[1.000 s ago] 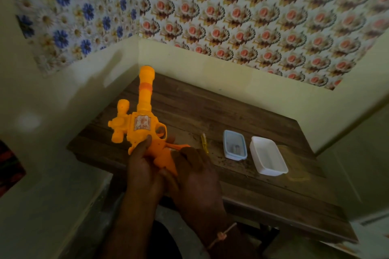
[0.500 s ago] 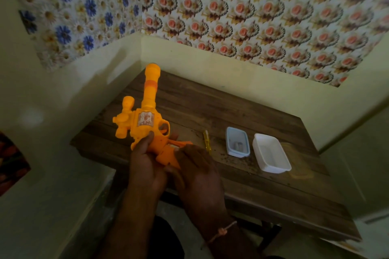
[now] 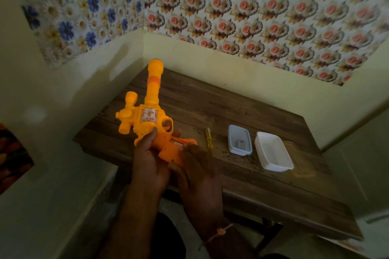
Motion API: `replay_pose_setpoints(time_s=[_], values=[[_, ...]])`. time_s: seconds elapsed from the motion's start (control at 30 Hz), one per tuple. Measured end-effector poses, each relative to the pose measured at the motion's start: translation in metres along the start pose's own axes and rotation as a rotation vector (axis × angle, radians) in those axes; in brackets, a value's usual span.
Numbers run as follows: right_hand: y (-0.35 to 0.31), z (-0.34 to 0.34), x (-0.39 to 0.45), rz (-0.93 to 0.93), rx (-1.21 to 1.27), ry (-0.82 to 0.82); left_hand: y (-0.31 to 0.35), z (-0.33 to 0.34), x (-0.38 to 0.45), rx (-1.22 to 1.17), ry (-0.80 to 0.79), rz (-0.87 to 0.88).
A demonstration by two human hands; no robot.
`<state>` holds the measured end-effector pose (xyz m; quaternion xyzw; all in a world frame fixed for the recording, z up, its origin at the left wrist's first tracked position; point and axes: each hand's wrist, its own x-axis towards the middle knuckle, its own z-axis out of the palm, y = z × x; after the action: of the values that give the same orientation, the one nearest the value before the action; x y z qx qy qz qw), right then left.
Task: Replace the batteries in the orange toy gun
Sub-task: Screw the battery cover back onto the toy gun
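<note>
Two hands working on one orange toy gun [image 3: 147, 119], held above the near left part of the wooden table [image 3: 242, 111].

Left hand [image 3: 150, 166] is wrapping the body behind the trigger, thumb up its side; right hand [image 3: 199, 172] is curling over the handle, where a flap seems to be standing open, fingertips hidden. Risks: flap snapping if forced; batteries dropping off the table edge. Lying nearby: yellow screwdriver [image 3: 209, 140], blue-rimmed box [image 3: 240, 140], white tub [image 3: 273, 151].
</note>
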<state>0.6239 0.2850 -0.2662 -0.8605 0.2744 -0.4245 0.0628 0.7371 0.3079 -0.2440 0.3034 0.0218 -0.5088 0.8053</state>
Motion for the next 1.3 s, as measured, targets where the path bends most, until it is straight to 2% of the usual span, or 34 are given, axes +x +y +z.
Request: replay_pose_setpoints(time_s=[0.23, 0.43, 0.6, 0.8, 0.97, 1.07, 1.3], values=[[-0.002, -0.003, -0.003, -0.009, -0.057, -0.061, -0.001, -0.003, 0.004, 0.021, -0.041, -0.022], [0.003, -0.002, -0.008, -0.080, -0.266, -0.167, -0.003, -0.002, 0.005, 0.017, -0.043, -0.014], [0.004, 0.000, -0.010, -0.053, -0.289, -0.205, -0.005, -0.004, 0.007, 0.033, -0.037, 0.000], [0.000, -0.003, -0.007, -0.006, -0.234, -0.227, -0.007, -0.004, 0.008, 0.048, -0.036, 0.016], [0.004, -0.008, 0.006, 0.111, -0.048, -0.235, -0.008, -0.002, 0.006, 0.034, -0.092, 0.029], [0.009, -0.011, 0.014, 0.188, 0.055, -0.306, -0.010, -0.001, 0.006, 0.016, -0.101, 0.045], [0.008, -0.015, 0.021, 0.173, 0.087, -0.259, -0.009, -0.003, 0.004, 0.015, -0.109, 0.030]])
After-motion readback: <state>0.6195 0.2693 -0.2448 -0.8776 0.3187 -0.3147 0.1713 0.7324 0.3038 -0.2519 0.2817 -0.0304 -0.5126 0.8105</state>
